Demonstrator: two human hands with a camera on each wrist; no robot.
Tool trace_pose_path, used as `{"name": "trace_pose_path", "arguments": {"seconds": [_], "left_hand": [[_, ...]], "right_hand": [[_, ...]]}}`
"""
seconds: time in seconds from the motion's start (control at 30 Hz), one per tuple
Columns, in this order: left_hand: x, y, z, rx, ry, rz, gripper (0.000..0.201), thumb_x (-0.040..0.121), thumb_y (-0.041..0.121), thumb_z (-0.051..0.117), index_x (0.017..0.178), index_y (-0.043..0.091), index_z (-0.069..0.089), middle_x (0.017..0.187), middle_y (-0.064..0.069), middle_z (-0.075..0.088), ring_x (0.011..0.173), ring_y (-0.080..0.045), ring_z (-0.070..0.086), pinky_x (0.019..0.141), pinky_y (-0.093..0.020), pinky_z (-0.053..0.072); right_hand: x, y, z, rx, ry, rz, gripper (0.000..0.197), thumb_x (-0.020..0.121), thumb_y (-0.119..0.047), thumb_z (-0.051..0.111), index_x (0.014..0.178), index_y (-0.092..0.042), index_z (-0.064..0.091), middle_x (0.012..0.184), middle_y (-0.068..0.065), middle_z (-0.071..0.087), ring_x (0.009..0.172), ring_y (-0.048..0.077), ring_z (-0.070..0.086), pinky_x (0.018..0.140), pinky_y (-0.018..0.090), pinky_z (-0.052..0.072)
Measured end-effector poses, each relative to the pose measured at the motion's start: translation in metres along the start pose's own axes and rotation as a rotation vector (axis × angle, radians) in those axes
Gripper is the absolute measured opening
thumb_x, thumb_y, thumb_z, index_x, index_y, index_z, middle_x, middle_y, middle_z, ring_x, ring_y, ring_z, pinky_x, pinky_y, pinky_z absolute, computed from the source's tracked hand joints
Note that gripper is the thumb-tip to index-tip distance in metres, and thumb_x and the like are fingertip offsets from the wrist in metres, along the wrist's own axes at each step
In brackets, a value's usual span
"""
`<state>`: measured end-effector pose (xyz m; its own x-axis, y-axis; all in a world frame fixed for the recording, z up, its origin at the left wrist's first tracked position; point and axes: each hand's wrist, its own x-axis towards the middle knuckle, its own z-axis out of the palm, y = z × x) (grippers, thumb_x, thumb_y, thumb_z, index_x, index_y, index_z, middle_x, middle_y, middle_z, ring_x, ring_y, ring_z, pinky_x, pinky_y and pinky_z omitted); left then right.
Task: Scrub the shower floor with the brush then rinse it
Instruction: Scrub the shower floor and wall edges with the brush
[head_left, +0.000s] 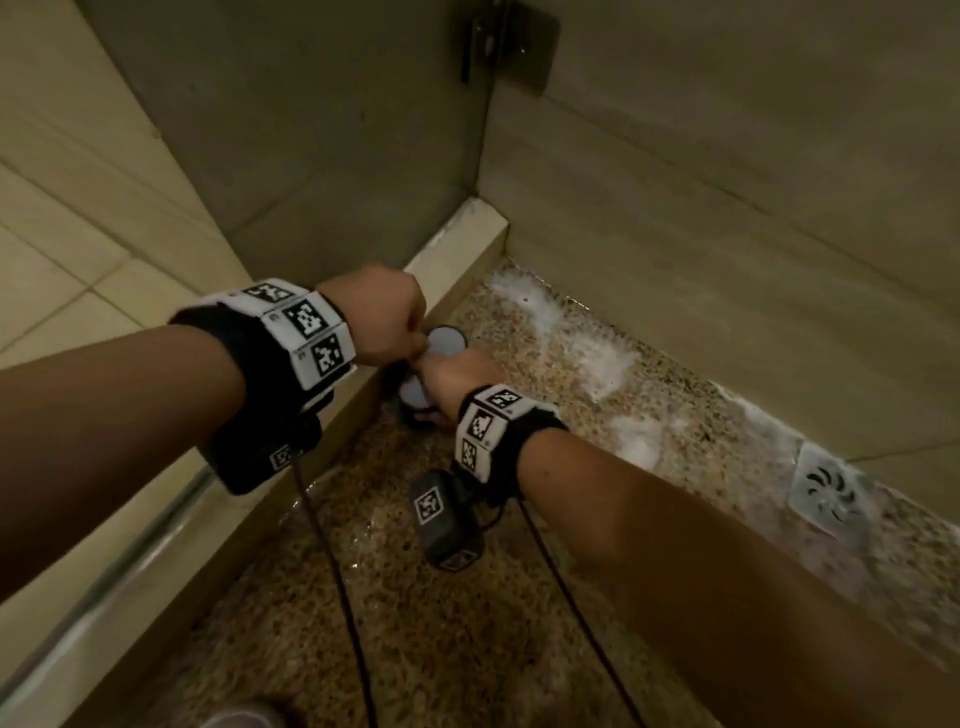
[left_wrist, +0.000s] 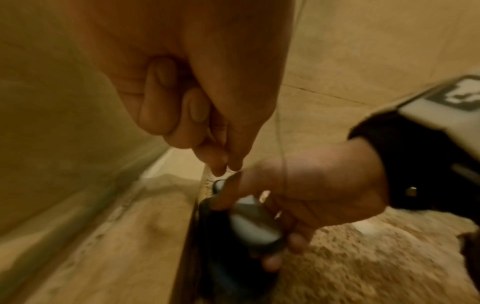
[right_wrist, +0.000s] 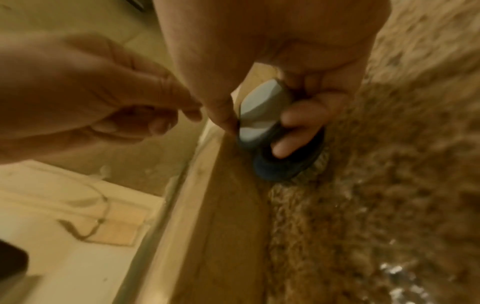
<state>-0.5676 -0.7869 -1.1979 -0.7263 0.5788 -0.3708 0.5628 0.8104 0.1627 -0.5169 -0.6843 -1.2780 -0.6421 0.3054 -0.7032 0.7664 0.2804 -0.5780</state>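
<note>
The scrub brush (head_left: 445, 340), with a grey-white handle and a dark blue base, stands on the wet speckled shower floor (head_left: 467, 623) against the low beige curb (head_left: 457, 244). My right hand (head_left: 452, 374) grips its handle (right_wrist: 259, 111), thumb on the curb side and fingers (right_wrist: 298, 121) wrapped over the far side. Its bristles (right_wrist: 319, 164) meet the floor. My left hand (head_left: 395, 322) hovers just above and to the left, over the curb, with its fingers (left_wrist: 166, 98) curled into the palm and nothing in them.
White foam (head_left: 597, 358) streaks the floor toward the far wall. A square metal drain (head_left: 831, 493) sits at the right by the wall. Tiled walls close the corner; a dark bracket (head_left: 509, 47) is mounted high up. A glass panel and rail (head_left: 130, 545) run along the curb.
</note>
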Motion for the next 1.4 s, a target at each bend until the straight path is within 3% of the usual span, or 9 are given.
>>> {"name": "trace_pose_path", "arguments": {"seconds": [0.1,0.23,0.33,0.5,0.63,0.93,1.1,1.23,1.4], "left_hand": [[0.006,0.014,0.004,-0.019,0.017,0.034,0.030,0.087,0.033,0.058,0.080,0.006,0.069,0.077,-0.014,0.066,0.074,-0.029,0.061,0.062,-0.033,0.047],[0.027,0.034,0.002,-0.025,0.064,0.011,0.036,0.091,0.033,0.053,0.063,0.010,0.054,0.058,-0.006,0.044,0.053,-0.020,0.043,0.053,-0.028,0.033],[0.043,0.035,0.001,-0.049,0.083,0.007,0.035,0.090,0.035,0.053,0.066,0.011,0.055,0.063,-0.008,0.047,0.061,-0.024,0.048,0.057,-0.028,0.035],[0.063,0.037,0.012,-0.075,0.044,0.014,0.029,0.091,0.028,0.052,0.070,0.009,0.056,0.070,-0.013,0.053,0.074,-0.032,0.057,0.062,-0.030,0.039],[0.079,0.057,0.024,-0.061,-0.023,0.017,0.034,0.091,0.023,0.050,0.060,0.012,0.051,0.062,-0.010,0.051,0.065,-0.029,0.054,0.061,-0.033,0.043],[0.083,0.081,0.018,0.027,-0.013,0.067,0.030,0.092,0.025,0.051,0.070,0.007,0.059,0.068,-0.013,0.056,0.064,-0.028,0.054,0.057,-0.029,0.041],[0.080,0.061,-0.005,0.038,0.101,0.062,0.029,0.090,0.024,0.053,0.075,0.002,0.063,0.069,-0.016,0.052,0.068,-0.032,0.056,0.061,-0.035,0.045],[0.079,0.047,-0.017,0.041,0.189,0.026,0.023,0.092,0.024,0.051,0.093,0.005,0.063,0.090,-0.017,0.059,0.088,-0.035,0.059,0.066,-0.030,0.039],[0.088,0.037,-0.020,0.004,0.204,-0.053,0.031,0.096,0.024,0.046,0.108,0.001,0.061,0.108,-0.021,0.057,0.099,-0.033,0.057,0.069,-0.029,0.034]], "right_hand": [[0.013,-0.001,0.001,0.024,0.068,-0.034,0.059,0.093,-0.028,0.058,0.139,-0.005,0.029,0.116,0.016,0.059,0.099,0.034,0.062,0.076,0.039,0.054],[0.023,0.000,-0.017,-0.097,0.067,-0.205,0.048,0.089,-0.035,0.062,0.129,-0.016,0.042,0.105,0.005,0.057,0.098,0.030,0.059,0.070,0.033,0.042],[0.023,0.004,-0.030,-0.169,0.078,-0.283,0.040,0.086,-0.040,0.062,0.120,-0.021,0.051,0.098,0.002,0.060,0.090,0.027,0.060,0.066,0.032,0.042],[0.023,0.040,-0.085,0.057,0.071,-0.116,0.051,0.078,-0.045,0.075,0.118,-0.037,0.046,0.103,-0.002,0.054,0.086,0.024,0.062,0.061,0.039,0.060],[0.015,0.073,-0.125,0.227,0.144,0.013,0.045,0.078,-0.039,0.077,0.112,-0.037,0.047,0.103,-0.002,0.052,0.086,0.027,0.062,0.056,0.045,0.060],[-0.014,0.141,-0.185,0.246,0.407,0.103,0.052,0.081,-0.040,0.074,0.123,-0.032,0.046,0.119,0.005,0.055,0.096,0.032,0.060,0.065,0.045,0.060],[-0.005,0.107,-0.160,0.191,0.397,-0.048,0.048,0.079,-0.041,0.074,0.115,-0.030,0.045,0.114,0.002,0.057,0.096,0.026,0.059,0.082,0.038,0.055],[0.011,0.054,-0.106,0.113,0.232,-0.092,0.044,0.079,-0.046,0.072,0.108,-0.023,0.049,0.103,0.003,0.062,0.089,0.024,0.062,0.073,0.035,0.057],[0.031,0.011,-0.056,0.086,0.118,-0.229,0.060,0.084,-0.043,0.069,0.135,-0.024,0.043,0.120,0.004,0.059,0.096,0.024,0.058,0.072,0.030,0.049]]}}
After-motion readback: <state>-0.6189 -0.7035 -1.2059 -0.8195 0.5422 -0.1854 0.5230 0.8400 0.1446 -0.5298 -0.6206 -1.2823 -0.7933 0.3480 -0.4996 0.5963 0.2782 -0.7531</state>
